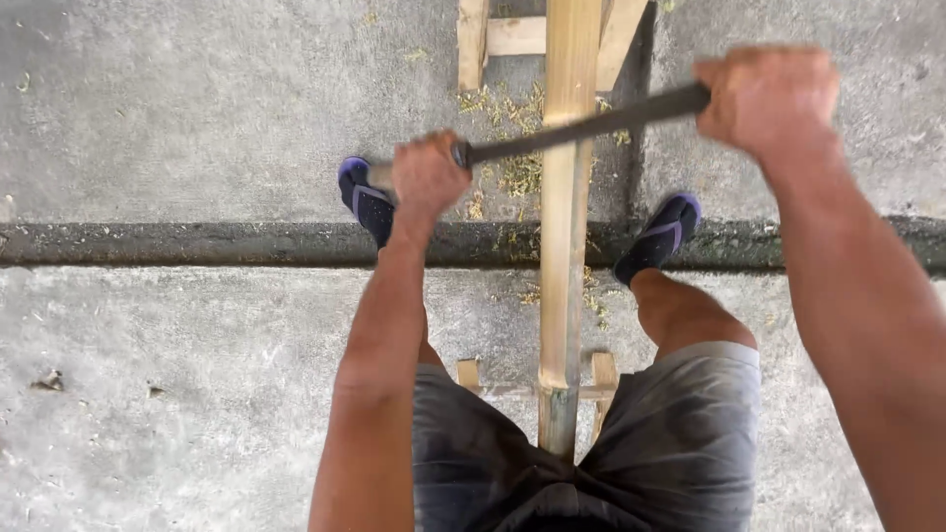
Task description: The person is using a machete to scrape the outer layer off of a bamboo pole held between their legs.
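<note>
A long pale bamboo pole runs away from me between my knees, resting on low wooden supports. A dark straight blade lies across the pole near its far part. My left hand is closed around the blade's handle end at the left of the pole. My right hand grips the blade's other end at the right. Both arms are stretched forward.
Grey concrete floor with a dark groove running left to right. Bamboo shavings litter the floor by the pole. A far wooden support and a near one hold the pole. My feet in dark slippers straddle it.
</note>
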